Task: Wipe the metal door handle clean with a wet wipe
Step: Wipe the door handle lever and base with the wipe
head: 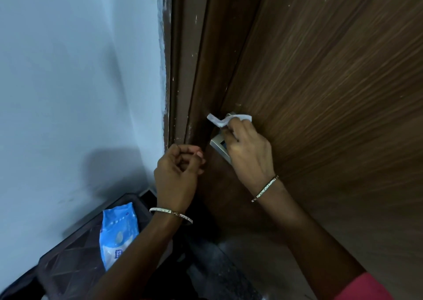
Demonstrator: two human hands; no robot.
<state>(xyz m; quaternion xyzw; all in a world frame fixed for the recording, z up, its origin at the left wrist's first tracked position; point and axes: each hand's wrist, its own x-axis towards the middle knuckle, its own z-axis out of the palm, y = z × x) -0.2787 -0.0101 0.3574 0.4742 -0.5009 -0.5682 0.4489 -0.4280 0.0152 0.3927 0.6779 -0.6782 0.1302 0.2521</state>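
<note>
R hand [249, 148] pinches wet wipe [219, 121] on metal door handle [218, 145].
L hand [178, 169] curled, empty, nearby; R hand hides part of handle; wipes pack [119, 231] below.

Right hand [248, 148] foremost (left hand [177, 171] curled)

A dark, low surface [68, 260] fills the lower left corner, close against the pale wall [68, 70]. Its top is black and embossed with a pattern of diamonds, with a raised rim along the far edge; what kind of furniture it is cannot be told. A blue and white pack of wet wipes [119, 231] lies flat on it, its length pointing away from the camera, near the right edge of the top, its near end partly hidden. To the right of the surface, lower down, a grey speckled floor [240, 260] runs along the foot of the brown door [320, 93].
</note>
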